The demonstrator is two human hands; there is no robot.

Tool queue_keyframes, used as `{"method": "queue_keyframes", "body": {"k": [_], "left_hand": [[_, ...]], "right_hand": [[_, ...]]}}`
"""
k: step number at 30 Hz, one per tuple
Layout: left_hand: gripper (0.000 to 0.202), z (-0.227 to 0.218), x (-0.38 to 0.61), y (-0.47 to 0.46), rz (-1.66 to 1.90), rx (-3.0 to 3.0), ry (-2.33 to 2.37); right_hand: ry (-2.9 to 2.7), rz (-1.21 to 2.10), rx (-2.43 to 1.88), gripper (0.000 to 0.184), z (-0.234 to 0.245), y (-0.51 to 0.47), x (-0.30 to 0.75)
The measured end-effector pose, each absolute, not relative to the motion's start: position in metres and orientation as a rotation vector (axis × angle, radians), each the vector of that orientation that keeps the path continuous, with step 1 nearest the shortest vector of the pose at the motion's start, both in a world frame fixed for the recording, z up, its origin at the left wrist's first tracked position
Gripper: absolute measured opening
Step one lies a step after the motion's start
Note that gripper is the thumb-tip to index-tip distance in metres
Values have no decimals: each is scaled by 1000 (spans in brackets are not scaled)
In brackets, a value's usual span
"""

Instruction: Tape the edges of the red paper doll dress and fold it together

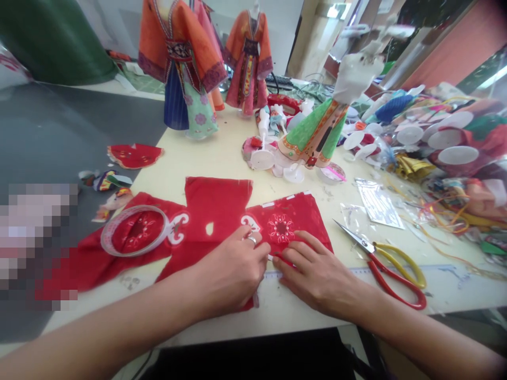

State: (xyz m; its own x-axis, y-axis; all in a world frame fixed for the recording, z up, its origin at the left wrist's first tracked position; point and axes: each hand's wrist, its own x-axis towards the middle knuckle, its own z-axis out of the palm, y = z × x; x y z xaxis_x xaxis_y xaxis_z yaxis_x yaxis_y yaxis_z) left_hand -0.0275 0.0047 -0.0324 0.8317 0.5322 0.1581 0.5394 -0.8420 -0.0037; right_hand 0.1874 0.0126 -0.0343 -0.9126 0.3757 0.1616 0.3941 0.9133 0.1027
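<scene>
A cross-shaped red cloth garment piece (222, 203) lies spread on the table, with a small hole in its middle and white flower patterns on its sleeves. My left hand (243, 264), with a ring on one finger, is closed in a pinch at the lower edge of the right sleeve. Right beside it, my right hand (312, 272) grips the same edge, its fingers bent over the cloth. A bit of white shows between the fingertips. Short white strips line the sleeve's upper edge. A roll of clear tape (106, 237) rests on the left sleeve.
Scissors (374, 248) with red and yellow handles lie to the right, near a clear ruler (356, 270). Dressed doll figures (178, 79) stand at the back. A heap of doll parts (455, 137) fills the right side. A red scrap (134, 155) lies at left.
</scene>
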Motion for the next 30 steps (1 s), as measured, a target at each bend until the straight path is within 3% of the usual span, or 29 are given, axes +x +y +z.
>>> {"method": "queue_keyframes", "body": {"k": [21,30], "left_hand": [[20,-29,-26,6,-256,-2987,-925],[20,-32,-27,5,-253,-2968,-900]], "right_hand": [[-2879,143,-803,22,-27,9,188],[-2832,54,-813,23,-33,10,182]]}}
